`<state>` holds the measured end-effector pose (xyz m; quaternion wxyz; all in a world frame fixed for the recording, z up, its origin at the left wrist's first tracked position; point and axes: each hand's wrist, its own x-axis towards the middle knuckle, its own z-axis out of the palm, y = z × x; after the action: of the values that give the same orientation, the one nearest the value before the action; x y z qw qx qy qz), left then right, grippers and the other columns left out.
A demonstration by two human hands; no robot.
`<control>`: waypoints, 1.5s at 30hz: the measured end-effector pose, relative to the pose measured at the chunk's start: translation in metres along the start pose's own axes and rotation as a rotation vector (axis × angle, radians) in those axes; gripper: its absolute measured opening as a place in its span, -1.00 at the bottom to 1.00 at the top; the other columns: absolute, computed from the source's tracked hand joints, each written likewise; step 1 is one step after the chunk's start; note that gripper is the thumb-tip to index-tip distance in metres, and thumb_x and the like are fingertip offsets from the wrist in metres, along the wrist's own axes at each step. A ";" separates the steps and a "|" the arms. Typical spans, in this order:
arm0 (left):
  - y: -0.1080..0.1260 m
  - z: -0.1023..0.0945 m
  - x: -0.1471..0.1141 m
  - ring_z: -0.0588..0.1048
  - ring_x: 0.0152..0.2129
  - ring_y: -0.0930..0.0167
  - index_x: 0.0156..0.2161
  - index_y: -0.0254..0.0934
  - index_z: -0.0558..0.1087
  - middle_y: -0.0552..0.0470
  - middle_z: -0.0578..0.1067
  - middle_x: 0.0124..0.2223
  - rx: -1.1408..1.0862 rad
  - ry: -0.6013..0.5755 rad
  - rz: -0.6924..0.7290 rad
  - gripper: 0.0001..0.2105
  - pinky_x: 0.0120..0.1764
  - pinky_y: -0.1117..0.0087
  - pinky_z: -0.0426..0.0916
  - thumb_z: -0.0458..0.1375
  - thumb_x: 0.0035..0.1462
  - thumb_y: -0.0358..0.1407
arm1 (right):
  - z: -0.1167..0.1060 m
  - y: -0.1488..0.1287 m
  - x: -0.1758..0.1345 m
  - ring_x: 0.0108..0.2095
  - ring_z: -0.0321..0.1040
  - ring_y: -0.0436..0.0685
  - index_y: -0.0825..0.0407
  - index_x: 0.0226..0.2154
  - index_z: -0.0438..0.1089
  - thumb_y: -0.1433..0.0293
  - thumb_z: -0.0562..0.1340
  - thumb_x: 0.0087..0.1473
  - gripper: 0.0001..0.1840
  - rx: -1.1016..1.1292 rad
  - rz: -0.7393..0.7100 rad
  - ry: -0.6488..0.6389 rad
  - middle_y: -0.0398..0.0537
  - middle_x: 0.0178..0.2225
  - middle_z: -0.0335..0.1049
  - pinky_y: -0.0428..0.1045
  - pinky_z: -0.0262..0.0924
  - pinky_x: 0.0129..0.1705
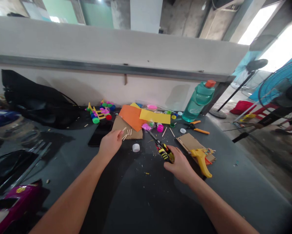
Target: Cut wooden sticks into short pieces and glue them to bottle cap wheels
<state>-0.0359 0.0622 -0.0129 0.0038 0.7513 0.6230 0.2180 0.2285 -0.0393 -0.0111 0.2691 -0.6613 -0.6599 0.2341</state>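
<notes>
My left hand (111,142) is closed in a pinch on a short wooden stick (124,129), just above the brown cardboard piece (136,134). Several more cut sticks (129,132) lie on that cardboard. Fingers of my right hand (179,164) curl round the end of a hand tool (164,154) with yellow-and-black striped handles. Its slim dark metal end points away to the upper left, towards a pink flower-shaped piece (146,126); whether it is pliers or scissors I cannot tell. Between my hands sits a white bottle cap (136,148).
A yellow glue gun (201,159) rests on cardboard at right, near orange-handled pliers (201,130) and a teal bottle (197,102). Orange paper (131,116), a small toy (98,113) and a black phone (97,136) lie farther left. A black bag (33,100) leans against the partition.
</notes>
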 end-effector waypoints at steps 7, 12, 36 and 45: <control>0.044 -0.008 -0.013 0.43 -0.41 0.40 -0.23 -0.27 0.44 0.00 0.49 -0.36 -0.665 -0.126 0.197 -0.72 -0.35 0.47 0.27 -0.06 0.18 -0.18 | -0.009 -0.018 -0.014 -0.06 0.24 0.21 0.05 0.01 0.15 0.40 0.16 -0.24 -0.35 0.016 -0.196 0.066 0.07 -0.03 0.26 0.09 0.10 -0.01; 0.052 -0.012 -0.019 0.37 -0.50 0.45 -0.29 -0.26 0.43 0.01 0.44 -0.41 -0.842 -0.132 0.132 -0.76 -0.50 0.50 0.23 -0.04 0.17 -0.20 | -0.012 -0.022 -0.019 -0.10 0.27 0.21 0.05 0.02 0.14 0.41 0.15 -0.25 -0.34 -0.025 -0.217 0.095 0.08 -0.07 0.27 0.10 0.16 -0.05; 0.054 -0.017 -0.019 0.29 -0.72 0.57 -0.45 -0.29 0.35 0.13 0.30 -0.58 -0.840 -0.032 0.285 -0.81 -0.61 0.53 0.20 -0.03 0.16 -0.36 | -0.007 -0.025 -0.024 -0.08 0.22 0.27 0.10 0.08 0.07 0.39 0.16 -0.22 -0.28 -0.149 -0.339 0.179 0.15 -0.09 0.23 0.18 0.17 -0.03; 0.056 -0.023 -0.017 0.34 -0.70 0.57 -0.52 -0.31 0.35 0.10 0.37 -0.55 -0.858 0.016 0.310 -0.78 -0.61 0.55 0.24 0.00 0.14 -0.39 | -0.007 -0.022 -0.023 -0.08 0.24 0.22 0.12 0.07 0.10 0.42 0.16 -0.21 -0.30 -0.129 -0.341 0.161 0.13 -0.09 0.24 0.09 0.20 -0.04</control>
<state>0.0067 0.0274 0.0175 0.2773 0.7644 0.3563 0.4602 0.2159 -0.0631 0.0074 0.3136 -0.5723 -0.7525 0.0886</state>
